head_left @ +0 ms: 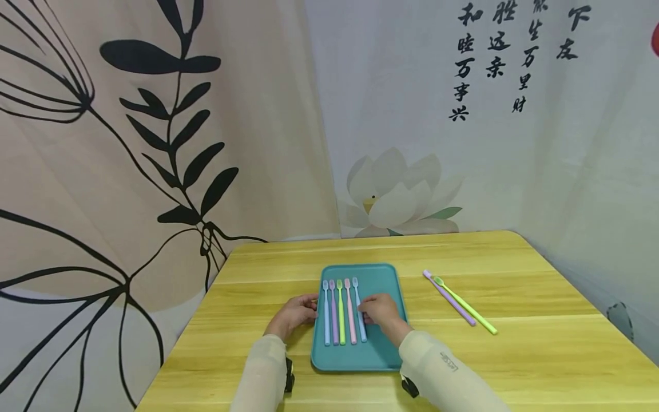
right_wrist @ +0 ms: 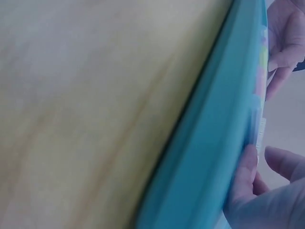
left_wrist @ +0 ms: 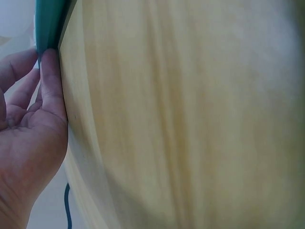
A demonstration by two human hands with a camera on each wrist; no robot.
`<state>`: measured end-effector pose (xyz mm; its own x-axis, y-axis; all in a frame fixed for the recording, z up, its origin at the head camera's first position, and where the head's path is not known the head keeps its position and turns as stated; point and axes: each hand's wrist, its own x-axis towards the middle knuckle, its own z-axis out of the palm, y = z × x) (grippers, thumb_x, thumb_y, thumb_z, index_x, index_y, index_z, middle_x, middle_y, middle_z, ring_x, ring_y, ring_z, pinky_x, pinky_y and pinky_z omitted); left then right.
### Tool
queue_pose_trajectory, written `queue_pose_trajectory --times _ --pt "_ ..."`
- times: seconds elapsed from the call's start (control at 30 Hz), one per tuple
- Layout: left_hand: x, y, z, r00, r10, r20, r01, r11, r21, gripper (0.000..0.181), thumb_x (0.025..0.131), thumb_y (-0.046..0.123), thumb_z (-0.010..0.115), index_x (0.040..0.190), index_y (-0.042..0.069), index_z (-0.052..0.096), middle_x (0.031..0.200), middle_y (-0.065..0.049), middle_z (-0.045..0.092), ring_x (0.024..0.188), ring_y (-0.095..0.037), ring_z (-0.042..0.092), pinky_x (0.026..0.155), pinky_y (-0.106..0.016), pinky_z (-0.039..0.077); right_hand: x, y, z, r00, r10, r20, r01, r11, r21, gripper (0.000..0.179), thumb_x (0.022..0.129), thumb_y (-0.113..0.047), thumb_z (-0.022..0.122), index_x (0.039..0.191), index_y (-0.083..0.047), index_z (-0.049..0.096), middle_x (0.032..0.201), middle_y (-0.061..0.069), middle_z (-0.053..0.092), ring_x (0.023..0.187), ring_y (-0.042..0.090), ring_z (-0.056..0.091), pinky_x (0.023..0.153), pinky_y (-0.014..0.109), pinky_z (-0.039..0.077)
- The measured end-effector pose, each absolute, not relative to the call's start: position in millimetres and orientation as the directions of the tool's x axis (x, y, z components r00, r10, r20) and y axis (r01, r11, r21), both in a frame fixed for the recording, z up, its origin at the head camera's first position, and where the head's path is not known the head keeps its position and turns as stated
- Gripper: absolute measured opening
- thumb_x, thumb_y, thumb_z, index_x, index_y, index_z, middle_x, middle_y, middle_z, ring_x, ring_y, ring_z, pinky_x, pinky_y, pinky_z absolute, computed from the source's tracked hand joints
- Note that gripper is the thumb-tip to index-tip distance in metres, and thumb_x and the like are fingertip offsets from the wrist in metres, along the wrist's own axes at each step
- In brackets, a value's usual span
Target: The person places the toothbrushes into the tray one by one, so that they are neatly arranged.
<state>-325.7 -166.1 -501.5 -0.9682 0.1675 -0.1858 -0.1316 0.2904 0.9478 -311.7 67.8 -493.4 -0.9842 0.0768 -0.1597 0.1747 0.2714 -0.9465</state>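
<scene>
A teal tray (head_left: 381,357) lies on the table and holds a row of toothbrushes side by side, heads away from me. From the left, they run blue (head_left: 326,315), purple (head_left: 334,315), yellow-green (head_left: 341,315), pink (head_left: 351,315) and a second blue toothbrush (head_left: 357,297). My left hand (head_left: 294,315) grips the tray's left rim, thumb and fingers on either side of it in the left wrist view. Over the tray, my right hand (head_left: 382,312) has its fingertips at the second blue toothbrush. The right wrist view shows that thumb (right_wrist: 286,162) standing apart from the fingers.
Right of the tray, a purple toothbrush (head_left: 448,297) and a yellow-green toothbrush (head_left: 468,309) lie on the wooden table (head_left: 535,355), their heads close together. A printed cloth (head_left: 273,143) hangs behind the table's far edge.
</scene>
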Motion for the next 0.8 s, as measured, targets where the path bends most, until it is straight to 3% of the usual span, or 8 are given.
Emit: queue_pose_trajectory --times 0.8 --pt "-325 -167 -503 -0.971 0.168 -0.172 -0.116 0.303 0.946 0.058 0.084 -0.013 0.061 0.14 -0.007 0.05 0.106 -0.014 0.055 0.093 -0.022 0.056 0.086 -0.037 0.054 -314 78 -475 -0.986 -0.012 -0.164 0.159 0.199 -0.967 0.029 0.091 -0.005 0.065 0.114 0.012 0.064 0.097 0.018 0.066 0.078 0.024 0.064 0.068 0.032 0.058"
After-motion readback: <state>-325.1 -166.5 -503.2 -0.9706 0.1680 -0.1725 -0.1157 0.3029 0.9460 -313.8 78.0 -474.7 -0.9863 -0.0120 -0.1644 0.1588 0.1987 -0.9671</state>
